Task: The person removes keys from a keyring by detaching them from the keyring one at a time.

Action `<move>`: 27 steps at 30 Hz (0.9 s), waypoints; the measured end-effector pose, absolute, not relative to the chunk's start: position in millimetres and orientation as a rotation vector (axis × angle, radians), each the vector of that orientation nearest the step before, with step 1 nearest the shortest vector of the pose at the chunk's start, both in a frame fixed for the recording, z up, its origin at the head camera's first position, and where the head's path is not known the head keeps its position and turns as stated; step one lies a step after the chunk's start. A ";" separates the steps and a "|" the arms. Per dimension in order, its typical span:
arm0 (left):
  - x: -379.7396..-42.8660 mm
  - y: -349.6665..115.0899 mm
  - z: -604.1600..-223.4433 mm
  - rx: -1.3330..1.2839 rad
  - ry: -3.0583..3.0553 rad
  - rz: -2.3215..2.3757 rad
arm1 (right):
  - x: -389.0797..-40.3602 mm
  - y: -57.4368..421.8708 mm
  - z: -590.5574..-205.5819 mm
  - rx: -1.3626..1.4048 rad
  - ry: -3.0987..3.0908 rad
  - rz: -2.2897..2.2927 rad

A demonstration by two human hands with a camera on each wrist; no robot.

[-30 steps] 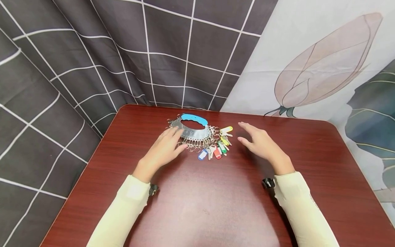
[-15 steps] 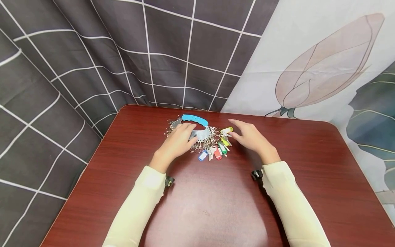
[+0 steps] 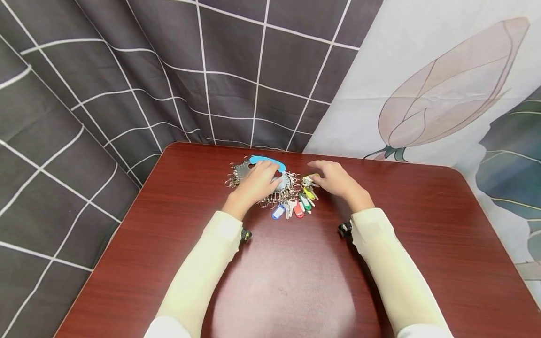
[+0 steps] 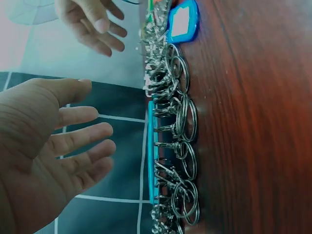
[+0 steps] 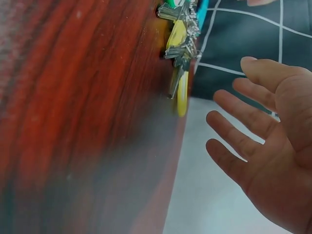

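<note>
A metal key holder with a blue grip (image 3: 267, 162) lies flat near the table's far edge, key rings (image 4: 187, 117) fanned around its rim. My left hand (image 3: 258, 182) hovers above the holder, fingers relaxed and holding nothing; in the left wrist view a gap shows between it and the rings. To the right my right hand (image 3: 338, 180) hovers beside the yellow tag (image 5: 183, 92), its fingers spread and holding nothing. Keys with a blue tag (image 3: 278, 212), a red tag (image 3: 298, 210) and a green tag (image 3: 305, 202) lie along the holder's right and near side.
The dark red wooden table (image 3: 283, 281) stretches toward me. Behind it hangs a dark grid-patterned curtain (image 3: 228, 94), and a white curtain with a leaf print (image 3: 351, 122) hangs to the right.
My left hand has moved right and forward, from the holder's left side to above its middle. My right hand has moved left toward the yellow tag. The holder and keys stay in place.
</note>
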State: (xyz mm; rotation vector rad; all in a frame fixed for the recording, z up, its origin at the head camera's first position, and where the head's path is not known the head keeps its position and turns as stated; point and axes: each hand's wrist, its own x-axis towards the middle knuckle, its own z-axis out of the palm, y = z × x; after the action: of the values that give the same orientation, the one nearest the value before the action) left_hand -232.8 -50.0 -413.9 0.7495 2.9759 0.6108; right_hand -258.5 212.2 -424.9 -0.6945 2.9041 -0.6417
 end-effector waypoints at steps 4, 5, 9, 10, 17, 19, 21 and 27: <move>-243.4 -41.7 -415.4 0.772 2.961 0.609 | -265.9 206.9 -427.0 -0.689 2.879 -0.630; -245.9 -39.6 -415.6 0.777 2.959 0.602 | -267.6 205.8 -427.8 -0.688 2.871 -0.628; -255.2 -31.8 -416.5 0.790 2.963 0.573 | -273.1 202.3 -431.3 -0.691 2.845 -0.624; -257.5 -30.1 -417.2 0.787 2.963 0.573 | -274.3 201.9 -432.2 -0.694 2.841 -0.623; -271.0 -17.1 -423.1 0.749 2.923 0.610 | -283.4 203.8 -439.0 -0.816 2.859 -0.579; -274.8 -12.0 -425.6 0.753 2.910 0.590 | -285.9 204.6 -440.8 -0.866 2.865 -0.563; -278.3 -6.8 -428.1 0.763 2.902 0.559 | -287.6 204.8 -442.3 -0.895 2.864 -0.549; -285.9 7.2 -433.9 0.760 2.898 0.488 | -290.1 203.8 -444.2 -0.904 2.854 -0.532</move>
State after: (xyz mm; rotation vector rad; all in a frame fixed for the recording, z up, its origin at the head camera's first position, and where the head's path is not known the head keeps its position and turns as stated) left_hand -285.9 7.2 -433.9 0.7601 2.8976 0.4877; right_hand -290.1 203.8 -444.2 -0.9043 2.8544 -0.5322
